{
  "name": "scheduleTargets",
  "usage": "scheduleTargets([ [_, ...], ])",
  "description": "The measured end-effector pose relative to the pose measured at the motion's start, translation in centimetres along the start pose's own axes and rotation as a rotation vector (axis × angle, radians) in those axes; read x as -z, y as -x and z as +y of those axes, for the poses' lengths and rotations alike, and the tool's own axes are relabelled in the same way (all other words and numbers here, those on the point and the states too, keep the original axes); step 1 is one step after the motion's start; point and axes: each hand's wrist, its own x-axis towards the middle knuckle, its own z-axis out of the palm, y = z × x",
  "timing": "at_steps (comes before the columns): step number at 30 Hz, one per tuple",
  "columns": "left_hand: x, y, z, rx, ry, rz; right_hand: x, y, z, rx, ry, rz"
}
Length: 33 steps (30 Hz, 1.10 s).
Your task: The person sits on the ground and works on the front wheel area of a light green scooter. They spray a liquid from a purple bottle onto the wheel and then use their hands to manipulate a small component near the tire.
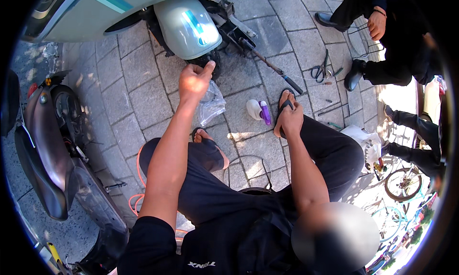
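Observation:
My left hand (195, 83) is closed, its thumb pointing up, just below the black tyre (212, 60) under a pale grey-green scooter fender (184, 29). Whatever lies inside its fingers is hidden. A crumpled clear plastic bag (212, 105) shows just beside that hand; I cannot tell whether the hand touches it. My right hand (290, 120) is low over my foot in a black flip-flop (286, 103), with curled fingers whose grip is unclear. Between the two hands, a white and purple bottle (259, 111) lies on the paving.
A blue-ended rod (292, 85) slants down from the scooter's underside. Scissors (321, 70) and small tools lie farther right, near a person's black shoe (354, 74). A white bag (366, 143) is beside my knee. A parked scooter (45, 160) and orange hose (136, 204) are left.

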Motion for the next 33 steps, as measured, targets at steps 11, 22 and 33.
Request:
scheduleTargets([
  [11,-0.2,0.3,0.5,0.051,0.004,-0.047,-5.2,-1.0,-20.1,0.611,-0.222,-0.51],
  [22,0.0,0.1,1.1,0.134,0.061,-0.026,-6.5,0.2,-20.7,0.484,-0.126,-0.654],
  [33,-0.2,0.8,1.7,0.112,0.058,-0.047,-6.7,-0.1,-21.0,0.427,-0.254,-0.61],
])
